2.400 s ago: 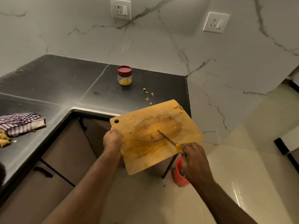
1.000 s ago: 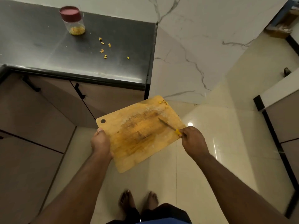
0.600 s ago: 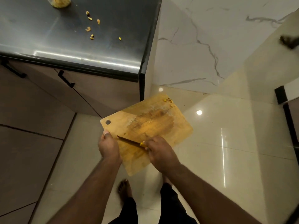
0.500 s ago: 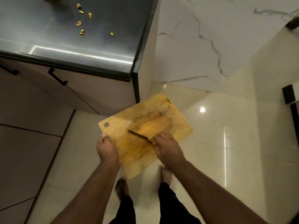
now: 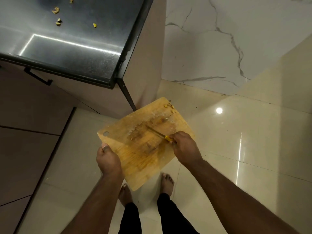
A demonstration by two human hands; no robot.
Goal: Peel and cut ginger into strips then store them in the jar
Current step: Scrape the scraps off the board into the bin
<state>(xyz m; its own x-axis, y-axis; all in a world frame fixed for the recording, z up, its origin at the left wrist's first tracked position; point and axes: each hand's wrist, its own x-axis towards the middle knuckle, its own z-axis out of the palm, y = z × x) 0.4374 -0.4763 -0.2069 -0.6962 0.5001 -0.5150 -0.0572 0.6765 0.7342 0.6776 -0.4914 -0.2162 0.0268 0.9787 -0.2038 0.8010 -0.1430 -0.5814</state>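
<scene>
Both forearms are bare to the left hand [image 5: 108,159] and right hand [image 5: 185,146] — no sleeves; black trousers [image 5: 170,217], bare feet [image 5: 167,183].

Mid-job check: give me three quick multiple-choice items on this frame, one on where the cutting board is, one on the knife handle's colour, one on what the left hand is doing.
1. Where is the cutting board?
A. flat on the counter
B. held over the floor
C. leaning on the wall

2. What colour is the knife handle?
A. yellow
B. black
C. red

3. What is the left hand doing?
A. hanging open
B. holding a jar
C. gripping the board's edge

Key: 1 B, floor tiles and feet show below it. 2 A, yellow shows at the right hand. 3 C, the thumb lies on the board's top face.
</scene>
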